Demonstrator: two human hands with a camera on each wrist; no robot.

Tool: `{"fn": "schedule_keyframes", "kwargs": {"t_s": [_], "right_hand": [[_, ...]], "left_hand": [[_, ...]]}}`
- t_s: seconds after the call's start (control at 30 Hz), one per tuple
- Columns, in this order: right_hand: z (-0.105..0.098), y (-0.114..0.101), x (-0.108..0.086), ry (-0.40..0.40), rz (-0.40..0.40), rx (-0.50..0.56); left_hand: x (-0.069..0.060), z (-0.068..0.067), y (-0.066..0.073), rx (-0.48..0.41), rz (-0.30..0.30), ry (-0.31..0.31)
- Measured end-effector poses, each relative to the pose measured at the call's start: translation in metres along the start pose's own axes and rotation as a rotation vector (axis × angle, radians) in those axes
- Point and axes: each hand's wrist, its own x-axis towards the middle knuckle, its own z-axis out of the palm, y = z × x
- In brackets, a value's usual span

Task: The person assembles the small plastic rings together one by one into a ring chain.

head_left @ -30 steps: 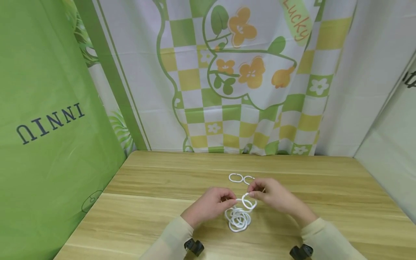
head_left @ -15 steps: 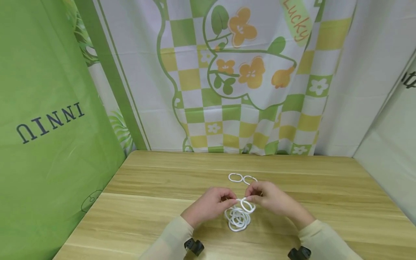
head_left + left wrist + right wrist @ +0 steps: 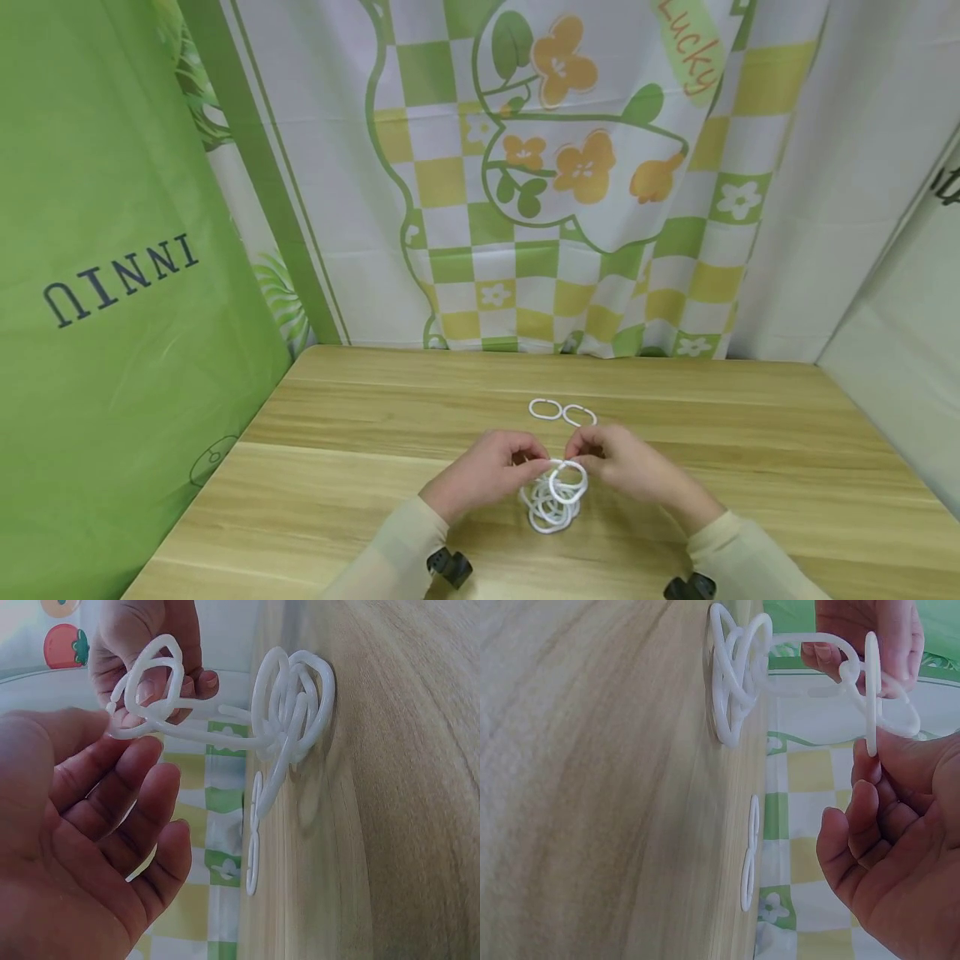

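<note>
My left hand [image 3: 487,473] pinches a white oval plastic ring [image 3: 131,735] between thumb and index finger, the other fingers loosely bent. Opposite it, my right hand [image 3: 622,460] holds another white ring [image 3: 871,697] by its edge between thumb and index finger. The two rings cross each other just above the table. From them a linked ring runs down to a heap of white rings [image 3: 324,694] on the tabletop. How the heaped rings connect is hard to tell. Small gaps show in some rings.
Beyond the hands, two more white oval rings [image 3: 532,411] lie side by side on the wooden table [image 3: 360,408]. A patterned curtain [image 3: 450,183] hangs behind the table's far edge, and a green cloth [image 3: 135,375] stands along the left.
My right hand has moved slightly left and down, bringing its ring closer to my left hand and over the heap. My left hand stays nearly still, pinching its ring.
</note>
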Motion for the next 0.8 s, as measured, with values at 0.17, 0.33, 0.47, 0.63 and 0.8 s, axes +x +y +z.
{"fn": "schedule_keyframes", "kwargs": {"t_s": [0.17,0.33,0.47,0.63,0.8], "right_hand": [[-0.001,-0.002,0.0,0.033,0.022,-0.001],[-0.001,-0.004,0.001,0.068,0.042,-0.009],[-0.001,-0.005,0.001,0.094,0.052,-0.009],[0.0,-0.009,0.0,0.144,0.057,0.024],[0.001,-0.011,0.0,0.202,0.085,0.059]], "left_hand": [[-0.001,-0.001,0.001,-0.023,0.009,-0.016],[-0.001,-0.001,0.001,-0.022,0.028,-0.014],[0.0,0.0,-0.001,-0.022,0.024,-0.006],[0.002,0.001,-0.002,-0.017,0.005,-0.003],[0.002,0.001,-0.003,-0.01,-0.03,0.002]]}}
